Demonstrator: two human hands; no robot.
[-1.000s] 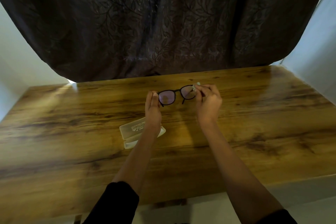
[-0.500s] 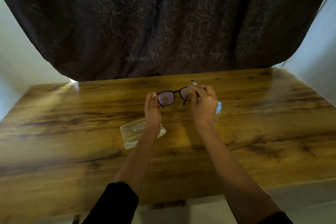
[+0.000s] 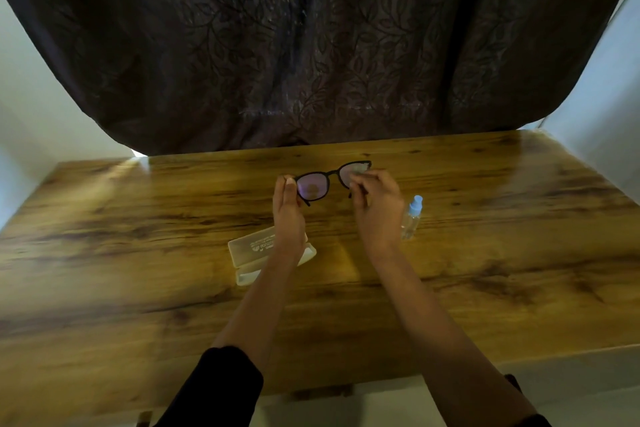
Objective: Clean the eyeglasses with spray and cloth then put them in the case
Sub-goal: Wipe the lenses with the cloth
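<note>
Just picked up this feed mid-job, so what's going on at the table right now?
A person holds the eyeglasses above the wooden table. The left hand pinches one end of the frame, while the right hand presses a pale cloth to the other lens, apparently wiping it. The spray bottle stands beside the right hand, untouched. The case lies under the left wrist, seemingly open.

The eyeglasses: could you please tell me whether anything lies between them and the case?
Only the left forearm, which crosses over the open case. The eyeglasses are held beyond it by the left hand and right hand; the spray bottle stands clear to the right.
</note>
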